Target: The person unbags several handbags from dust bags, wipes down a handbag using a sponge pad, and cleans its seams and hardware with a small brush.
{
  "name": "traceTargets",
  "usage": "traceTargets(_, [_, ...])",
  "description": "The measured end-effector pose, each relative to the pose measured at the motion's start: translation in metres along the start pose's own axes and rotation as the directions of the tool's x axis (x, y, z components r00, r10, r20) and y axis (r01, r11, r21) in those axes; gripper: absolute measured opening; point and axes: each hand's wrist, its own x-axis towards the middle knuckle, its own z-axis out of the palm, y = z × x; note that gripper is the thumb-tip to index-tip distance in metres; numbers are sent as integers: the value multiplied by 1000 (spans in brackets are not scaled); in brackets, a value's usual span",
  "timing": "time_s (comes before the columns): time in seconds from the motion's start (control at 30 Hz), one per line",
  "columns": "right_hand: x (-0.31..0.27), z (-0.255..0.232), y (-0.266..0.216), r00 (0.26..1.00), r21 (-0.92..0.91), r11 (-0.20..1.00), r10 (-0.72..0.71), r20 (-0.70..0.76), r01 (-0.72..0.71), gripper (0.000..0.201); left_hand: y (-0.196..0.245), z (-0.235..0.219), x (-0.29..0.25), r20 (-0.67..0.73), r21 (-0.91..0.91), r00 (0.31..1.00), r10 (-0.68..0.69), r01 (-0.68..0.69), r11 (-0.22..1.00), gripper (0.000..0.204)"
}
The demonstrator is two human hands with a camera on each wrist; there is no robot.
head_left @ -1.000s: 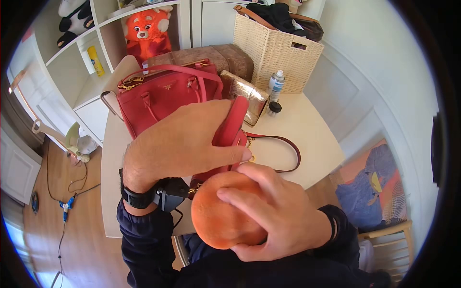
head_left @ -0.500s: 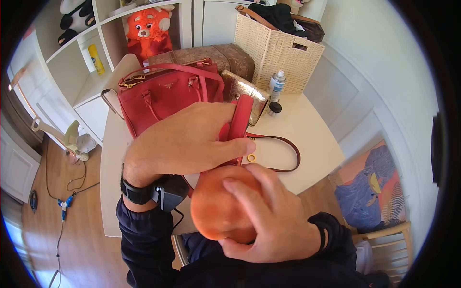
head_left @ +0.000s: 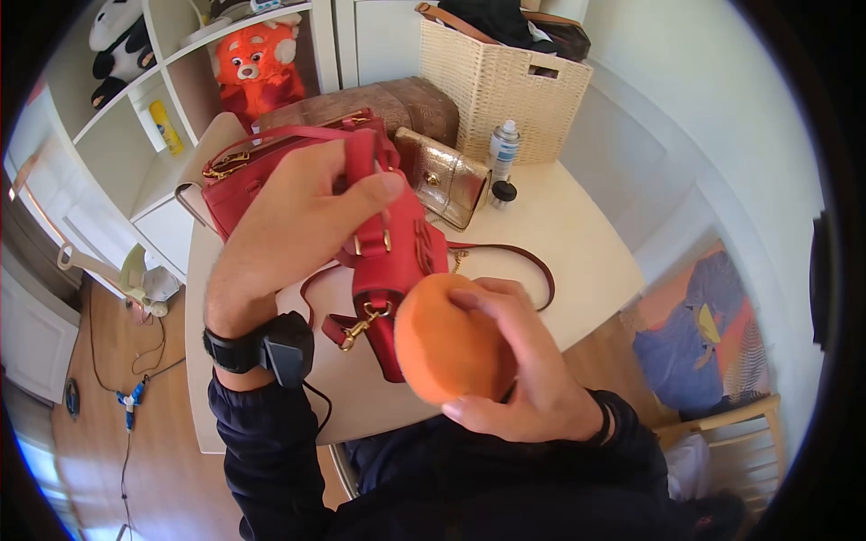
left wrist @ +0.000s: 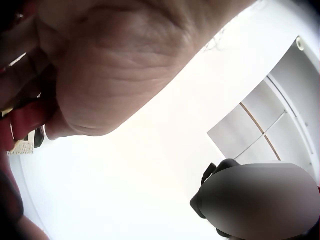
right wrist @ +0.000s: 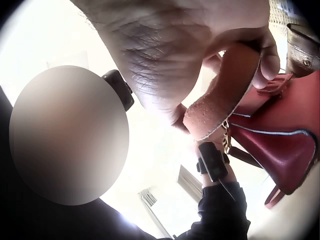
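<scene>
Sponge (head_left: 446, 338) in right grip, against purse (head_left: 392, 261).

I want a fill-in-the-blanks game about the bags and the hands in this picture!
1. The left hand holds up a small bag whose colour is ____.
2. The right hand grips a round sponge whose colour is ____.
3. The spray can stands in front of a woven ____.
4. On the shelf sits a red plush toy, and the left wrist wears a black ____.

Missing words: red; orange; basket; watch
</scene>
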Motion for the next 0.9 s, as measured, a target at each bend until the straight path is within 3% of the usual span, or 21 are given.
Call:
traceTargets(0.07, [3, 11, 1, 997, 46, 996, 74, 33, -75, 88, 2, 3, 0, -29, 1, 1000, -4, 4, 1000, 27])
traceTargets(0.33, [-7, 18, 15, 951, -109, 971, 233, 203, -214, 84, -2, -1, 5, -72, 30, 996, -42, 44, 999, 29])
traceTargets(0.53, [-5, 28, 27, 971, 103, 971, 205, 126, -218, 83, -2, -3, 5, -148, -1, 987, -64, 64, 998, 32])
traceTargets(0.6, [-7, 43, 36, 977, 336, 926, 205, -57, -175, 81, 1, 0, 5, -143, -26, 988, -62, 59, 998, 32])
traceTargets(0.63, [-5, 43, 37, 977, 336, 925, 206, -58, -175, 81, 2, 1, 4, -139, -50, 988, -61, 55, 997, 32])
traceTargets(0.7, [1, 42, 40, 931, 445, 826, 360, 58, -347, 77, -1, 3, 5, -90, -54, 995, -52, 47, 997, 32])
traceTargets(0.73, [5, 42, 35, 931, 445, 826, 360, 55, -346, 77, -1, 4, 6, -41, -59, 998, -41, 39, 997, 32])
traceTargets(0.8, [15, 42, 20, 879, 603, 689, 474, 44, -402, 78, -1, 7, 5, -66, -60, 997, -35, 31, 998, 32])
traceTargets(0.83, [15, 44, 24, 878, 604, 688, 476, 42, -402, 78, 0, 8, 4, -94, -60, 995, -33, 27, 998, 33])
traceTargets(0.9, [14, 50, 37, 910, 458, 805, 413, 23, -377, 81, 2, 6, 3, -80, -58, 996, -38, 33, 998, 32])
